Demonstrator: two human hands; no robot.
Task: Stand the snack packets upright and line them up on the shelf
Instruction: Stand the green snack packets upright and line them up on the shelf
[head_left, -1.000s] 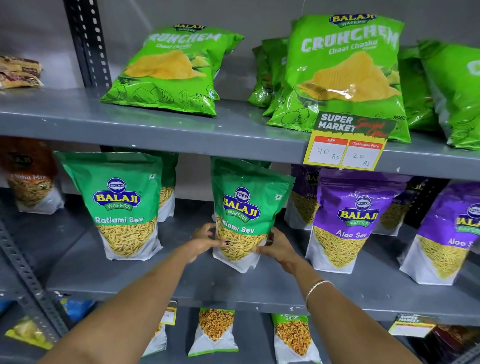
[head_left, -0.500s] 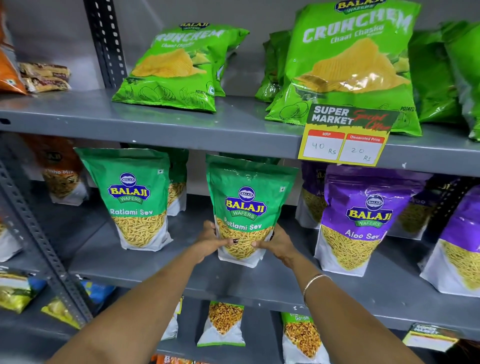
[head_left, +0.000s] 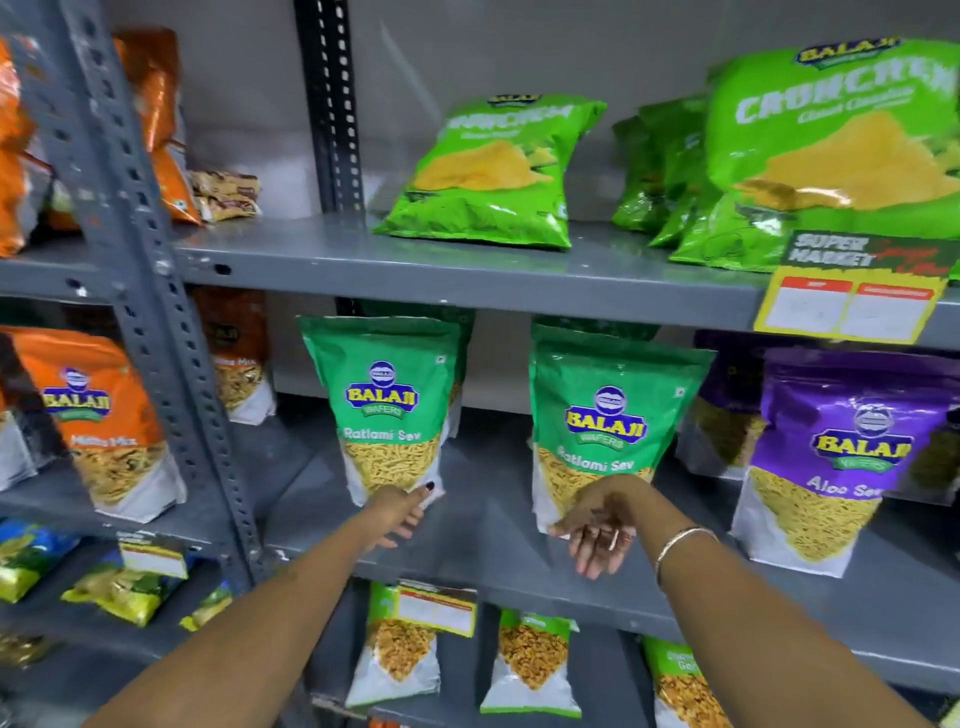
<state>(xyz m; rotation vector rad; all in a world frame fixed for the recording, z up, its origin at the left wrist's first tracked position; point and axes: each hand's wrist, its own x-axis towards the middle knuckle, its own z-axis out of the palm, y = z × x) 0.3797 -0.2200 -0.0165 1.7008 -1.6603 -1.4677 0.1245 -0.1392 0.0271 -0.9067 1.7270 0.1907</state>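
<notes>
Two green Ratlami Sev packets stand upright on the grey middle shelf (head_left: 493, 525). My left hand (head_left: 402, 512) reaches the lower right corner of the left packet (head_left: 382, 410); its thumb touches the white base and nothing is held. My right hand (head_left: 597, 527) hangs with fingers apart just in front of the base of the right packet (head_left: 608, 431), holding nothing. More green packets stand behind these two, mostly hidden.
A purple Aloo Sev packet (head_left: 841, 457) stands right of the green ones, and an orange mix packet (head_left: 98, 415) stands left of the perforated post (head_left: 150, 312). Green Crunchem bags (head_left: 498, 171) lie on the top shelf above a yellow price tag (head_left: 852, 296). Small packets fill the bottom shelf.
Both hands have let go of the right Ratlami Sev packet, which stays upright. My left hand has moved left to the other green packet. The view has swung left.
</notes>
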